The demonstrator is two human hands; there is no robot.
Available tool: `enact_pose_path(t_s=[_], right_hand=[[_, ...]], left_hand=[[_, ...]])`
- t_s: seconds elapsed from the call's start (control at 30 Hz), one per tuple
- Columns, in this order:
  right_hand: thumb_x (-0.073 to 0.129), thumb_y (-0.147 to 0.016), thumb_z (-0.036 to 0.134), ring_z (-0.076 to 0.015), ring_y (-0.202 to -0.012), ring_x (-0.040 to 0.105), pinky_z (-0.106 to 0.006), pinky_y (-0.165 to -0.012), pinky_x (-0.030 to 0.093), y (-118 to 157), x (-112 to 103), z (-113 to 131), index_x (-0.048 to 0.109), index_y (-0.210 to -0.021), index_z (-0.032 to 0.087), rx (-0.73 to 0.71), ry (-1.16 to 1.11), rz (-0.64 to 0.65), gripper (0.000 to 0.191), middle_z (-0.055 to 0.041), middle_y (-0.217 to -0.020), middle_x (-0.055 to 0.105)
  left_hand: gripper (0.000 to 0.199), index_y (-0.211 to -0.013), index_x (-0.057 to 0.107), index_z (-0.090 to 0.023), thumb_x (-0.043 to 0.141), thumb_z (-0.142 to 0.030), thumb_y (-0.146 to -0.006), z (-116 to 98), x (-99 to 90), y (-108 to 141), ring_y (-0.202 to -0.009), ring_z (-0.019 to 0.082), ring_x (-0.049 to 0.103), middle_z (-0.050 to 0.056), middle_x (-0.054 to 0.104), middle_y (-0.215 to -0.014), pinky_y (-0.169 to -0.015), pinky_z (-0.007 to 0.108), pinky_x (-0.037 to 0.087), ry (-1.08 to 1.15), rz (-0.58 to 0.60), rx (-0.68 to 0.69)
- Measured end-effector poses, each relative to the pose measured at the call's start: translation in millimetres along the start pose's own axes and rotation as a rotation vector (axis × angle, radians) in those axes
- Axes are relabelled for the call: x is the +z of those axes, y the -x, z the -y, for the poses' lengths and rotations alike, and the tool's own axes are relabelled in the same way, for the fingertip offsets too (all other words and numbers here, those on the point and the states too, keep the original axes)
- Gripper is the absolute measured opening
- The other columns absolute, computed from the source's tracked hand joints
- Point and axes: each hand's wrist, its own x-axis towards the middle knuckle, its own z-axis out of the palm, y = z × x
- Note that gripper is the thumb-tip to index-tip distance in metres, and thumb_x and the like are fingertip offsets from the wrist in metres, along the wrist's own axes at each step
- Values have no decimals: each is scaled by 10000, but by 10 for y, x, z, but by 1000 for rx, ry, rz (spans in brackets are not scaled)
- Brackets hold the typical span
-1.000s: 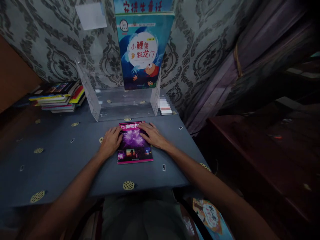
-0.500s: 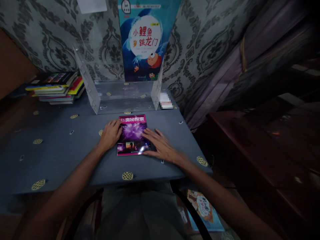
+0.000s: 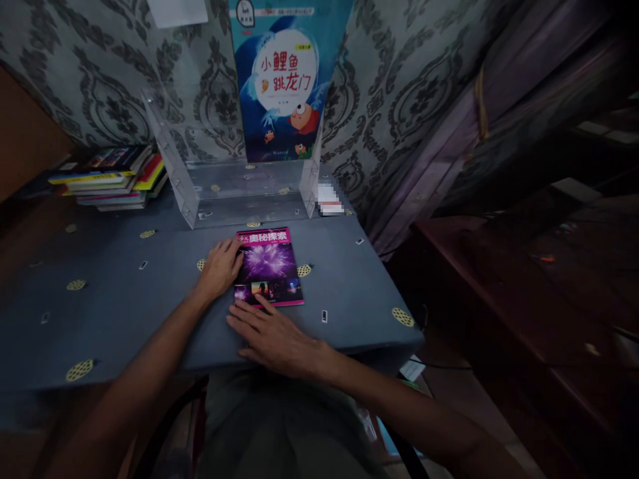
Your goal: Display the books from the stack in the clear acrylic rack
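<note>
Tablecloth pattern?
The tablecloth is blue-grey with scattered yellow, dark-spotted fruit motifs and small rectangular labels; best in the head view.

A rectangular black-and-purple paper book with pink bands point(image 3: 269, 263) lies closed, cover up, between the left hand's point(image 3: 218, 269) fingers and beyond the right hand point(image 3: 274, 338).

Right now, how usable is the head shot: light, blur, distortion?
Head view: dim overall, darkest toward the right, around the dark red furniture; head view: large white title on the purple book legible; head view: pixelated patch beside the clear stand hides detail; head view: forearms look stretched toward the lower corners, likely wide-angle lens.
</note>
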Motion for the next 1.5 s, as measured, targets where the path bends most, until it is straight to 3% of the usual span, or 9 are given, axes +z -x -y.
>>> enact_pose_path(t_s=[0.27,0.53,0.87,1.17,1.33,1.5], right_hand=[[538,-1007,350,-240,-1528,289,-472,-1271,234,221,-92,-59,445,-1491,132,89,-69,-9,540,-156,-1568,450],[546,-1008,330,-250,-1518,312,-493,-1255,283,471,-144,-135,457,-1482,144,136,-58,-41,518,-159,-1566,453],[468,-1010,147,-215,-1389,522,-456,-1179,439,800,-205,-512,558,-1413,188,111,-31,-231,415,-121,-1410,630],[398,-987,54,-203,-1343,569,-397,-1113,516,732,-271,-710,626,-1334,168,88,-62,-260,431,-121,-1345,674],[517,-988,173,-212,-1265,625,-439,-1090,523,680,-380,-764,666,-1280,210,93,-183,-264,330,-105,-1290,704],[552,-987,262,-252,-1286,601,-510,-1124,457,468,-398,-970,648,-1308,204,210,-207,-286,340,-124,-1303,693]], left_hand=[[322,-1251,574,-175,394,-267,-1001,-7,-6,2,-1149,290,547,131,621,-1265,-1023,458,433,24,8,-5],[315,-1244,584,-178,406,-271,-1002,-15,-18,9,-1133,296,555,134,620,-1277,-1010,462,436,36,6,-7],[338,-1279,576,-162,419,-302,-1014,24,17,24,-1186,299,564,145,618,-1318,-1042,489,455,14,-4,23],[363,-1311,563,-174,409,-325,-1019,75,100,42,-1310,292,533,145,599,-1403,-1100,491,447,58,-72,34],[351,-1307,562,-190,413,-332,-1022,89,113,34,-1311,283,533,122,606,-1393,-1104,488,446,52,-84,28],[342,-1310,553,-192,416,-319,-1024,89,120,34,-1283,285,546,121,601,-1390,-1094,492,453,29,-70,30]])
